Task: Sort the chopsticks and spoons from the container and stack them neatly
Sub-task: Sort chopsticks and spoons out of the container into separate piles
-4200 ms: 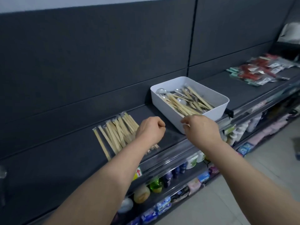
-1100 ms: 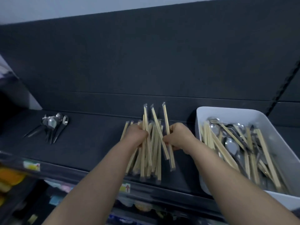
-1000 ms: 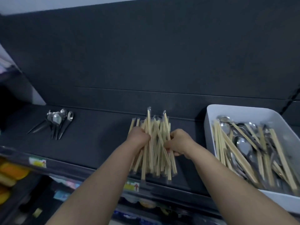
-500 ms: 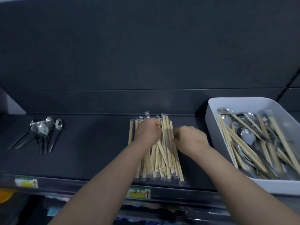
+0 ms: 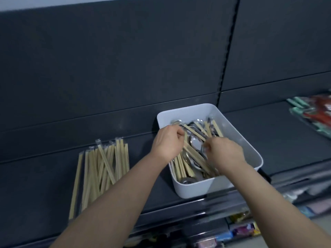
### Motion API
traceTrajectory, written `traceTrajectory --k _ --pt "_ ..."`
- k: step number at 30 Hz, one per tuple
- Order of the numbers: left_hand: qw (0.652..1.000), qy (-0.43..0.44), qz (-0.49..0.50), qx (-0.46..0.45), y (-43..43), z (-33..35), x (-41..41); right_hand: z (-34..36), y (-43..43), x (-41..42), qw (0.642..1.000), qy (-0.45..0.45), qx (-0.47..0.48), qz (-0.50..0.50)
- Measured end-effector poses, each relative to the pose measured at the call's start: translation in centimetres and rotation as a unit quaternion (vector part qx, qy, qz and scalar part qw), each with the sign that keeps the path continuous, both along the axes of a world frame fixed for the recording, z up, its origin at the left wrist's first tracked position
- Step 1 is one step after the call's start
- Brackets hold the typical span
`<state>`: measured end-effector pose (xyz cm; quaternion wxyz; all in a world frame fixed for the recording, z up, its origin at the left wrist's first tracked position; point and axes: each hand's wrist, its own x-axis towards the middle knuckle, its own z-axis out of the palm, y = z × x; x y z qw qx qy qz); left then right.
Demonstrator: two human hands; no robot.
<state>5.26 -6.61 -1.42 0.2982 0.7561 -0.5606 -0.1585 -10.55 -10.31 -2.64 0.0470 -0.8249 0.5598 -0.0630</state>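
Note:
A white container stands on the dark shelf and holds a mix of wrapped wooden chopsticks and metal spoons. Both my hands reach into it. My left hand curls its fingers round chopsticks at the container's far left corner. My right hand is over the middle, its fingertips pinching chopsticks among the spoons. A sorted pile of wrapped chopsticks lies on the shelf to the left, apart from both hands. The sorted spoons are out of view.
Red and teal packaged goods lie on the shelf at the far right. A dark back panel rises behind the shelf. Below the shelf's front edge, lower shelves hold colourful packages.
Both hands have let go of the chopstick pile and moved right into the white container. The view has swung right, so the sorted spoons have left the frame.

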Motion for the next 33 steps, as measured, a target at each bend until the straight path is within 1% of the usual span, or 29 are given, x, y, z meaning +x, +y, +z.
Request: traceTrajectory --k 2,4,7,11,14,17,20,23,27,30,31,33 --pt "0.999 -0.033 -0.004 0.028 -0.7 -0.3 -1.4 -0.4 -1.0 -2.0 1.000 0.003 0.022 -0.019" --pt "0.995 -0.072 0.004 0.075 -1.3 -0.8 -2.2 -0.8 -1.7 -3.0 0.999 -0.008 0.035 -0.021" --pt "0.979 -0.139 0.027 0.147 -1.7 -1.0 -2.9 -1.2 -2.4 -3.6 0.999 -0.026 0.044 -0.013" --pt "0.956 -0.204 0.063 0.200 -2.2 -1.4 -3.7 -1.4 -2.7 -4.0 0.998 -0.044 0.044 0.014" --pt "0.943 -0.222 0.071 0.236 -2.8 -1.8 -4.1 -1.5 -2.4 -4.2 0.997 -0.052 0.045 0.038" --pt "0.941 -0.198 0.090 0.258 -3.7 -1.4 -4.3 -1.6 -2.4 -4.6 0.995 -0.059 0.060 0.053" --pt "0.954 -0.150 0.111 0.234 -4.4 -1.3 -4.1 -1.5 -2.9 -5.1 0.994 -0.063 0.066 0.065" --pt "0.962 -0.130 0.117 0.210 -4.6 -1.7 -4.1 -1.3 -3.6 -5.4 0.993 -0.057 0.066 0.074" --pt "0.977 -0.098 0.131 0.139 -4.7 -1.9 -4.6 -1.2 -4.5 -5.1 0.992 -0.050 0.078 0.081" --pt "0.980 -0.076 0.159 0.096 -4.9 -1.3 -4.9 -1.1 -5.0 -4.5 0.990 -0.053 0.098 0.083" --pt "0.979 -0.083 0.162 0.087 -5.0 -0.9 -4.9 -1.1 -5.2 -4.1 0.989 -0.050 0.110 0.081" --pt "0.980 -0.062 0.172 0.078 -4.9 -0.3 -5.0 -1.2 -6.2 -3.4 0.988 -0.044 0.125 0.076"
